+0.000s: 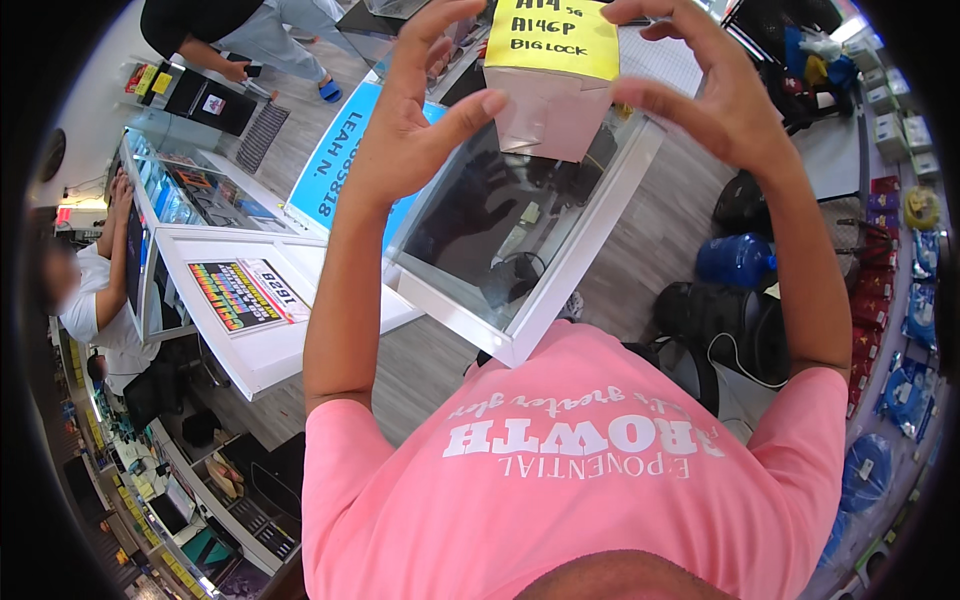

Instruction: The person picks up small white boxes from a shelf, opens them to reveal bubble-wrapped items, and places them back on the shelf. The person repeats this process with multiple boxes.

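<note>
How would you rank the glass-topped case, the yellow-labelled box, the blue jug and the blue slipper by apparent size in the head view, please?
1. Glass-topped case
2. Yellow-labelled box
3. Blue jug
4. Blue slipper
The box looks closer to the camera than the jug, so their true order is unsure.

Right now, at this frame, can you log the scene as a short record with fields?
Left hand: curved at the left side of the box, thumb at its edge
Right hand: curved at the box's right side, fingers bent
Box: white carton with a yellow handwritten label
Grip: firm contact cannot be told
Below: glass-topped display case with white frame
Left of case: blue sign
Right of case: blue water jug
Other people: one at far left, one at top left
</note>
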Available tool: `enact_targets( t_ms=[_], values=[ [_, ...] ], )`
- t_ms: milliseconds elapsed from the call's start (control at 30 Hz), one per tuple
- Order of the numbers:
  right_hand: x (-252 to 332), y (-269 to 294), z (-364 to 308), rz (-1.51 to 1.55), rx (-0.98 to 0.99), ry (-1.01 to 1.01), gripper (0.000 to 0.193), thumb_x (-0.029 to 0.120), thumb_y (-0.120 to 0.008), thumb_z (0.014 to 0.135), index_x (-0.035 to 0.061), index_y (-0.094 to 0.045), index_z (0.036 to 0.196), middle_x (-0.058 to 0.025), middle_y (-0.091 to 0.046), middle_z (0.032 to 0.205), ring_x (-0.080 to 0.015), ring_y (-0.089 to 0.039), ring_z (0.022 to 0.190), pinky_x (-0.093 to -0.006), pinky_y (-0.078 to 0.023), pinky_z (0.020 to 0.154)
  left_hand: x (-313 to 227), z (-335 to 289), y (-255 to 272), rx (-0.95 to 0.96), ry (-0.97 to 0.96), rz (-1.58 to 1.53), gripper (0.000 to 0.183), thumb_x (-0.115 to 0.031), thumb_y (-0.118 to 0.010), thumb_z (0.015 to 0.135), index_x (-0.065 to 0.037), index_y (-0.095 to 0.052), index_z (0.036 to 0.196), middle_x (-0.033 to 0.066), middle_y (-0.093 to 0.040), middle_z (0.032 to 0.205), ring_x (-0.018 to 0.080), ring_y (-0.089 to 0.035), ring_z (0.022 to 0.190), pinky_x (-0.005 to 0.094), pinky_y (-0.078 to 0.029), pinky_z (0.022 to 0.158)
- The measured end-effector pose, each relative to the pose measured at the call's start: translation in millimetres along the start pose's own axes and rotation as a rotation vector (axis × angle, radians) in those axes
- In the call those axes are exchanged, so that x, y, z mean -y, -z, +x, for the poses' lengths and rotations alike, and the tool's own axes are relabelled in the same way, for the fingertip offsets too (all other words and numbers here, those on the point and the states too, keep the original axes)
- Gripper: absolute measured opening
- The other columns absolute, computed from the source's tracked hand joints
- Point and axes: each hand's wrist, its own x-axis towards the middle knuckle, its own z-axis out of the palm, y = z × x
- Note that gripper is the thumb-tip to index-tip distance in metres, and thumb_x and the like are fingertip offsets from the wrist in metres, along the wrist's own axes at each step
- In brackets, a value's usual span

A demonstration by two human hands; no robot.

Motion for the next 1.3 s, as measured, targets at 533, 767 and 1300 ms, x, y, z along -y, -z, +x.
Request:
enact_targets(
  t_ms=[533,767,1300],
  values=[
    [-37,-34,-8,-0.189,-0.056,0.284,0.038,0.018,-0.076,0.093,0.0228,-0.076,0.130,-0.0085,-0.062,0.146,-0.0340,-0.051,0.142,-0.0478,-0.040,0.118,30,7,-18,-0.068,-0.258,0.020,0.029,-0.008,-0.075,0.095,-0.011,-0.067,0.122,0.0124,-0.066,0.142,0.0374,-0.037,0.153,0.0520,-0.027,0.125],
    [-46,-25,-3,-0.045,-0.017,0.340,0.039,0.036,-0.069,0.100,0.0098,-0.075,0.128,-0.0163,-0.060,0.136,-0.0331,-0.054,0.128,-0.0440,-0.039,0.112,12,9,-14,-0.051,-0.268,0.065,0.019,-0.022,-0.069,0.102,-0.010,-0.067,0.116,0.0176,-0.067,0.140,0.0411,-0.040,0.151,0.0562,-0.028,0.123],
    [-24,-36,-2,0.217,-0.068,-0.165,0.034,0.039,-0.061,0.106,0.0147,-0.084,0.112,-0.0115,-0.062,0.128,-0.0271,-0.052,0.125,-0.0430,-0.037,0.112,14,9,-34,-0.195,-0.013,-0.150,0.022,-0.012,-0.082,0.090,-0.010,-0.066,0.104,0.0127,-0.069,0.136,0.0333,-0.042,0.150,0.0503,-0.030,0.123]
  ],
)
